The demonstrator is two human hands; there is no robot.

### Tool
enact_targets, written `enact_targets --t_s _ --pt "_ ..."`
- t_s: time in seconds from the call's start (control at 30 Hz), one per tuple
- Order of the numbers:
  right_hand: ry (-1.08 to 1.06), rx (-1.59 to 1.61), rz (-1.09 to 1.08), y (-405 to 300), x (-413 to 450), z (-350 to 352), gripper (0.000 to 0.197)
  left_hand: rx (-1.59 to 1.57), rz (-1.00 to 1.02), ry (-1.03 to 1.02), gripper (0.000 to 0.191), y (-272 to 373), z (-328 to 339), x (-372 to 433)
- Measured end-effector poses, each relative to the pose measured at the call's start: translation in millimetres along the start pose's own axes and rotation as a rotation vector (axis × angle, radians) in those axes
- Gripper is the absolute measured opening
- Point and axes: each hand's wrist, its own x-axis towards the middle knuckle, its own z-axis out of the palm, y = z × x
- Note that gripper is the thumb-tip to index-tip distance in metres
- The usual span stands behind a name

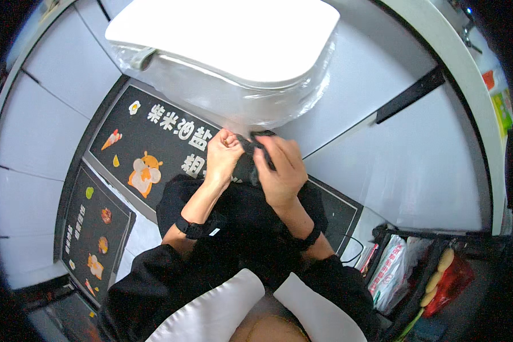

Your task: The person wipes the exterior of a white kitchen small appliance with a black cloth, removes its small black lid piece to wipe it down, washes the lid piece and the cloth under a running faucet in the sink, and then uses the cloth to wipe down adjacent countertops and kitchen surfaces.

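Observation:
My left hand (222, 156) is a fist, with a dark strip (246, 144) coming out beside its thumb. My right hand (282, 171), blurred, has its fingers and thumb around the other part of that strip, which looks like thin black plastic or cloth. Just beyond both hands is a white container (222, 38) with a smooth, rounded top and a grey tab (143, 58) at its left. Clear plastic film (278, 107) hangs below its edge and reaches down close to my fingers. Whether the film joins the strip cannot be made out.
Black printed floor mats (111, 164) with food and hamster pictures lie below me. Light cabinet doors (427, 158) curve around, one with a black handle (410, 96). At lower right, a black rack (427, 256) holds plastic bags (389, 269). A pale countertop (461, 55) runs along the right.

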Motion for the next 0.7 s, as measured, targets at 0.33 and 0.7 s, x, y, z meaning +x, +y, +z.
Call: enact_targets --t_s 0.33,0.7 --pt "0.061 0.102 -0.022 -7.2 5.4 2.2 0.026 0.082 -0.002 0.027 0.022 9.6 7.8 -7.3" --pt "0.214 0.255 0.248 17.6 -7.0 -0.2 0.023 0.199 -0.014 0.047 0.013 -3.0 3.6 0.7"
